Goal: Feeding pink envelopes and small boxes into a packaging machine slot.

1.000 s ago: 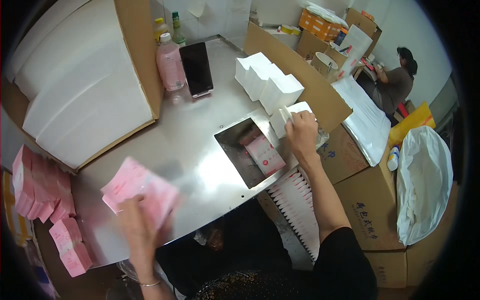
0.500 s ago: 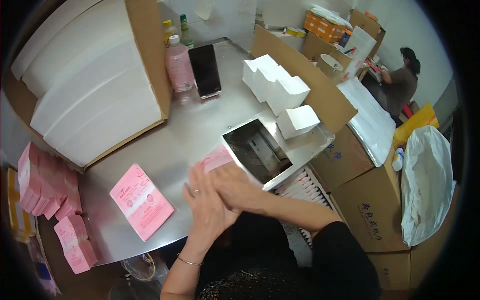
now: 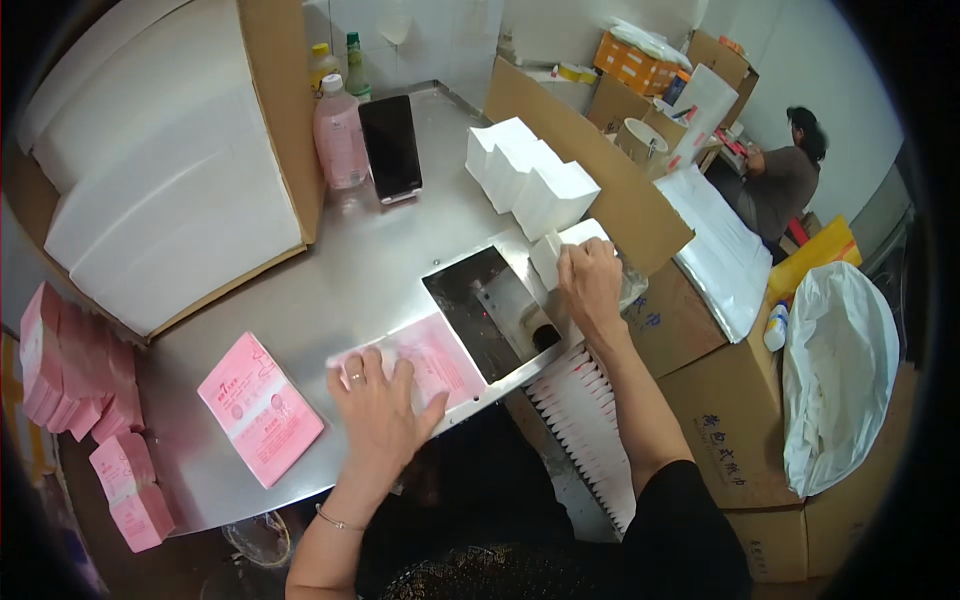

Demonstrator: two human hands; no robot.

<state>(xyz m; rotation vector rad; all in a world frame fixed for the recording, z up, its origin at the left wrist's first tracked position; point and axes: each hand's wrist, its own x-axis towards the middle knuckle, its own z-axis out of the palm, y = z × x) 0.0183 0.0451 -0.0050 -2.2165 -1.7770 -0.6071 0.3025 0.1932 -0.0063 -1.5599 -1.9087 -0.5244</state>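
My left hand (image 3: 378, 405) lies with spread fingers over a thin pink plastic wrapper (image 3: 445, 360) on the steel table, beside a rectangular opening (image 3: 480, 310). Across that opening, my right hand (image 3: 592, 285) has its fingers closed on a small stack of white tissues (image 3: 548, 258) at the table's right side. Farther back stand several more white tissue stacks (image 3: 525, 175) in a row. A flat pile of pink printed wrappers (image 3: 262, 410) rests left of my left hand.
An open carton (image 3: 275, 110) of white tissues stands at the left, with bundles of pink wrappers (image 3: 75, 365) nearby. A phone (image 3: 392, 150) leans by a pink bottle (image 3: 340, 135). Brown cartons (image 3: 700, 425) and a white plastic bag (image 3: 840, 380) fill the right. A person (image 3: 785, 185) sits farther off.
My hands have come apart. The right has moved right and back onto the nearest tissue stack; the left has flattened out on the pink wrapper. The view has shifted slightly.
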